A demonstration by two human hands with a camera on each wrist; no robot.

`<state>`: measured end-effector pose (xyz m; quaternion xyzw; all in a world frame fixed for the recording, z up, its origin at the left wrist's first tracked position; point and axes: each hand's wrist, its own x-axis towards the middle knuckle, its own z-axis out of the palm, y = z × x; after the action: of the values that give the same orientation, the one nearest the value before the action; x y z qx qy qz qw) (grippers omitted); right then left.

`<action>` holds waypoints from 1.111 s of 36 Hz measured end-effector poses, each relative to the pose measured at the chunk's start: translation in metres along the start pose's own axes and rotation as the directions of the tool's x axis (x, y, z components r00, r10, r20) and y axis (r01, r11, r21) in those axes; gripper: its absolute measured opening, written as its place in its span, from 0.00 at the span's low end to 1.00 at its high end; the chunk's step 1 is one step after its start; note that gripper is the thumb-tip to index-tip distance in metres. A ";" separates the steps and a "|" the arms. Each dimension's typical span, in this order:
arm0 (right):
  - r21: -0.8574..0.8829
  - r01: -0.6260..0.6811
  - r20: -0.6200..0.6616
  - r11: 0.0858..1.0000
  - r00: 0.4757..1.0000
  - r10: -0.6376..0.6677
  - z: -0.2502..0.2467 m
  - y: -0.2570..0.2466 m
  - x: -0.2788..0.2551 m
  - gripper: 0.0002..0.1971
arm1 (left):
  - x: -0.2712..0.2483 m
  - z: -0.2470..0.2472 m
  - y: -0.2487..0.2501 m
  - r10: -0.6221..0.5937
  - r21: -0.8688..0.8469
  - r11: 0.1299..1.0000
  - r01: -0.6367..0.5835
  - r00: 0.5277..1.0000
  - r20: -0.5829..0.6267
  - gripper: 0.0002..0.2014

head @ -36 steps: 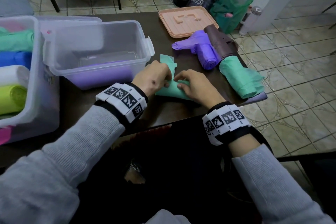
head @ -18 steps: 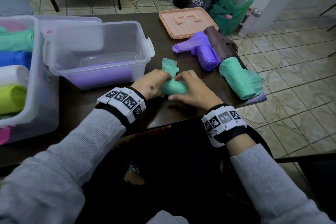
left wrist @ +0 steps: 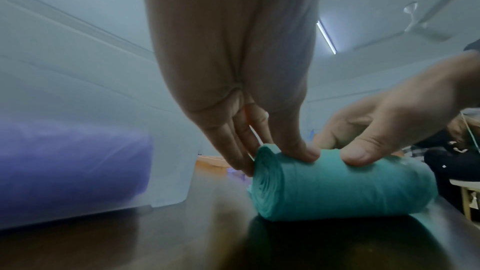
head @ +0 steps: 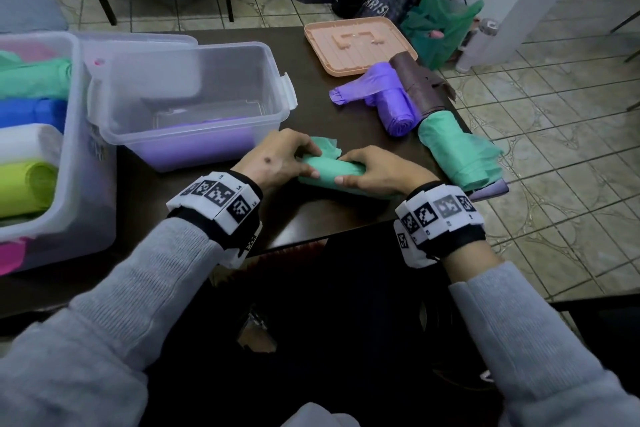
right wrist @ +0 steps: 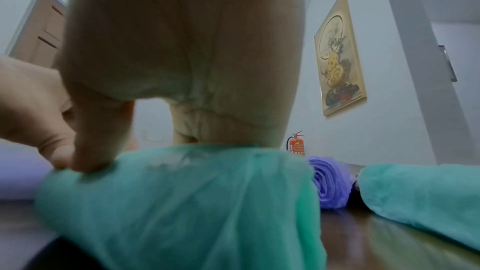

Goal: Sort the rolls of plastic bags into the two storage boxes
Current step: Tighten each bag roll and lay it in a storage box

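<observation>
A green roll of plastic bags point(head: 329, 172) point(left wrist: 337, 184) point(right wrist: 182, 202) lies on the dark table point(head: 194, 204) near its front edge. My left hand point(head: 280, 158) point(left wrist: 259, 151) grips its left end, thumb on top and fingers behind. My right hand point(head: 374, 170) point(right wrist: 155, 110) grips its right part, the thumb pressing the front. A loose flap of the roll sticks up between the hands. A clear storage box point(head: 277, 80) with a purple roll point(head: 201, 146) inside stands just left. A second box point(head: 74, 135) at far left holds several coloured rolls.
On the table's right side lie a purple roll point(head: 394, 104), a brown roll point(head: 419, 83) and another green roll point(head: 457, 149) close to the edge. A peach lid point(head: 360, 45) rests at the back. Bags stand on the tiled floor point(head: 554, 114) beyond.
The green bags, partly unrolled a second ago, are now wound into a tighter roll. Both hands have shifted from pressing the loose sheet to gripping the roll's ends, which moved slightly toward me.
</observation>
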<state>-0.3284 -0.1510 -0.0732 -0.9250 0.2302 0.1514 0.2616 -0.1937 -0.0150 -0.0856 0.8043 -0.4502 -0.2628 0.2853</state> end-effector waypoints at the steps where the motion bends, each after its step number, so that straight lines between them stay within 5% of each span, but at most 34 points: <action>1: 0.017 -0.019 0.028 1.000 0.999 0.019 -0.003 -0.001 0.002 0.27 | 0.000 0.000 0.000 -0.002 -0.010 1.000 0.002 1.000 0.003 0.21; 9: 0.115 -0.061 0.064 0.991 0.997 0.054 -0.006 -0.010 0.014 0.52 | -0.003 -0.002 -0.002 -0.006 -0.051 0.999 0.006 1.000 0.003 0.20; 13: -0.041 -0.079 0.107 0.996 0.991 0.083 -0.005 -0.017 0.021 0.63 | -0.004 -0.002 -0.002 -0.002 -0.056 0.998 0.001 1.000 -0.004 0.20; 16: -0.103 -0.077 0.118 0.992 0.989 0.089 -0.003 -0.021 0.023 0.56 | -0.005 -0.002 -0.003 0.001 -0.069 0.998 -0.001 1.000 -0.006 0.21; 19: -0.068 -0.038 0.090 0.997 0.995 0.044 -0.001 -0.022 0.021 0.30 | -0.006 -0.002 -0.003 0.001 -0.082 0.997 -0.002 1.000 -0.010 0.21; 21: -0.033 -0.002 0.061 0.999 0.998 0.004 0.001 -0.022 0.017 0.24 | -0.007 -0.002 -0.003 0.005 -0.093 0.996 -0.006 1.000 -0.012 0.21; 32: -0.171 0.069 -0.165 0.983 0.981 -0.097 0.025 -0.035 0.001 0.29 | -0.018 0.000 -0.003 -0.001 -0.109 0.994 -0.010 0.995 -0.098 0.19; 40: -0.180 0.135 -0.199 0.974 0.965 -0.170 0.035 -0.051 -0.007 0.27 | -0.041 -0.002 -0.025 -0.212 -0.272 0.947 0.169 0.967 -0.139 0.21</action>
<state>-0.3140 -0.0907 -0.0780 -0.9693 0.1716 0.0490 0.1690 -0.1967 0.0324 -0.0943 0.8190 -0.3068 -0.2776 0.3974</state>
